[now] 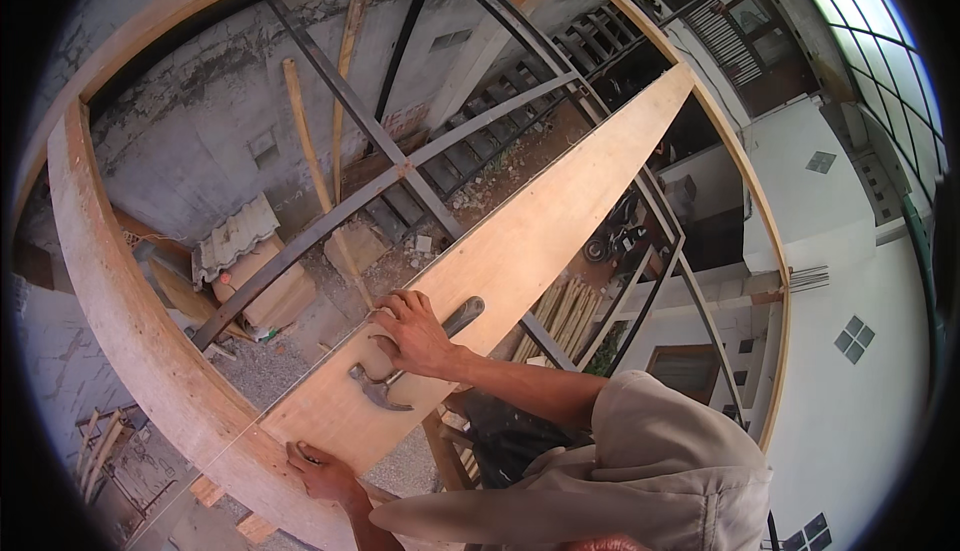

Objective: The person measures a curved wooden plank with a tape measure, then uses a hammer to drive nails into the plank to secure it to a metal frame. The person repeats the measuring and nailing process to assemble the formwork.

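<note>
A long pale wooden plank (540, 241) runs slantwise across a curved wooden frame. On it, near its close end, lies a claw hammer (378, 391) with a steel head and dark grip. My right hand (415, 336) crosses over the hammer's handle, its fingers bent at the plank's far edge and the thumb on the face. At the close end's corner, my left hand (325, 474) has its bent fingers on the plank, next to the broad curved rim (160, 321). A thin line (215, 458) runs along the far edge and past the rim. My palms are hidden.
Dark metal bars (375, 183) cross below the plank. Through the frame's gaps the ground lies far below, with a corrugated sheet (237, 238), stacked timber (560, 321) and a motorbike (603, 244). Slim poles (305, 141) lean at the left; white walls (855, 391) stand right.
</note>
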`<state>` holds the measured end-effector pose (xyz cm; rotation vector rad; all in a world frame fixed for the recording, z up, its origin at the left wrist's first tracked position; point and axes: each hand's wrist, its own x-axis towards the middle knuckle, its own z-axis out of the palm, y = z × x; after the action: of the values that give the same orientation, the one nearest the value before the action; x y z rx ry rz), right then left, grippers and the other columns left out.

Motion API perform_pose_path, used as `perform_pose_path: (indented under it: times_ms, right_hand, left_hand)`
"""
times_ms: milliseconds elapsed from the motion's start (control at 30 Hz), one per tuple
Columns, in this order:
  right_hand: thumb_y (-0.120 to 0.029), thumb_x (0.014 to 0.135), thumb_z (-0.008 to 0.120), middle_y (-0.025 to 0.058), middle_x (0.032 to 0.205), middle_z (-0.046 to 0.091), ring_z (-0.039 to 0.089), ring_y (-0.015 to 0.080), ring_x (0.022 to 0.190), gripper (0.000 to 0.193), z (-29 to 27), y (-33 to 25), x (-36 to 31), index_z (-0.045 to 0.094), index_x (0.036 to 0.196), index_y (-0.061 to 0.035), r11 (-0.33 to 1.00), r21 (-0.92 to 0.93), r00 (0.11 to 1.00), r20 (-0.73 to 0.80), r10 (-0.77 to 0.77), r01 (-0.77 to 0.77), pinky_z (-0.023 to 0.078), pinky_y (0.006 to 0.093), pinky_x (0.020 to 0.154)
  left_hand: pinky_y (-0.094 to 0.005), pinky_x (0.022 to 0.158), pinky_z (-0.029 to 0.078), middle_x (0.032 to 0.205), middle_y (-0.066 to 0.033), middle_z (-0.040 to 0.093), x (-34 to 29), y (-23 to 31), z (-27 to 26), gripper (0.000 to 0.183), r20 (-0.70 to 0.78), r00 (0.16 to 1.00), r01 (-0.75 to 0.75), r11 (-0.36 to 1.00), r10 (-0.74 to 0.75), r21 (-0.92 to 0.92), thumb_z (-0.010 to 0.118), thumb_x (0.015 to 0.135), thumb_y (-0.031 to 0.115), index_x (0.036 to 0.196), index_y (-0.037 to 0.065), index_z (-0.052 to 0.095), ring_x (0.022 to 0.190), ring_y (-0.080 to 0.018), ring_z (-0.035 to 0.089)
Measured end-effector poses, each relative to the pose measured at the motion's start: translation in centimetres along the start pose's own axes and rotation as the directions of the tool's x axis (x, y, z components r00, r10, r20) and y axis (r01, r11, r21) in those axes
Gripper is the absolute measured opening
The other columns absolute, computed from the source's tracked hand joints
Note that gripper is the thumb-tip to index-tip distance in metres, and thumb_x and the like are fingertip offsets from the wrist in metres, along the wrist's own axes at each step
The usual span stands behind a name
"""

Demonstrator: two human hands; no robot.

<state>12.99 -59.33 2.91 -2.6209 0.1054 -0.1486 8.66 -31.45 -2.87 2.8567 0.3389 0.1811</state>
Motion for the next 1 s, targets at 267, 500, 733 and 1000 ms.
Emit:
perform_pose_path:
  times_ms: [267,500,733,1000]
  right_hand:
    - [-0.024,0.075,0.075,0.0182,0.131,0.047,0.034,0.0362,0.13,0.05,1.6,-0.1,3.4,0.059,0.12,-0.0052,0.996,-0.086,0.981,0.193,0.022,-0.005,0.022,0.0575,0.108]
    - [-0.024,0.073,0.076,0.0167,0.132,0.047,0.034,0.0365,0.131,0.055,1.8,-0.4,3.5,0.058,0.122,-0.0059,0.996,-0.093,0.967,0.252,0.017,0.006,0.022,0.0581,0.108]
    - [-0.022,0.076,0.072,0.0157,0.128,0.048,0.037,0.0349,0.127,0.047,0.0,0.2,0.9,0.058,0.118,-0.007,0.995,0.07,0.998,0.009,-0.067,0.066,0.025,0.0545,0.107]
    - [-0.031,0.082,0.07,0.0152,0.122,0.052,0.045,0.0351,0.118,0.045,-5.9,6.6,-6.3,0.058,0.117,-0.0057,0.996,-0.073,0.996,0.076,-0.051,0.056,0.031,0.0514,0.1]
  left_hand:
    - [-0.043,0.067,0.056,0.113,-0.0121,0.063,-0.3,0.0,0.2,0.027,0.009,1.0,0.03,0.998,-0.029,-0.053,0.047,0.102,0.025,0.118,0.005,0.058,0.092,-0.0342,0.066]
    - [-0.0433,0.065,0.056,0.109,-0.0119,0.063,-0.2,-0.1,0.2,0.028,0.015,1.0,0.011,1.0,-0.011,-0.006,0.047,0.102,0.025,0.118,0.005,0.057,0.089,-0.034,0.066]
    - [-0.0405,0.06,0.056,0.106,-0.012,0.064,0.0,0.2,0.1,0.026,-0.077,0.995,-0.068,0.997,0.065,-0.039,0.047,0.102,0.025,0.116,0.005,0.058,0.087,-0.0316,0.067]
    - [-0.0454,0.057,0.053,0.099,-0.0153,0.064,-0.2,0.4,0.3,0.036,-0.121,0.992,0.01,0.997,-0.02,-0.079,0.055,0.097,0.029,0.125,0.006,0.055,0.076,-0.0372,0.066]
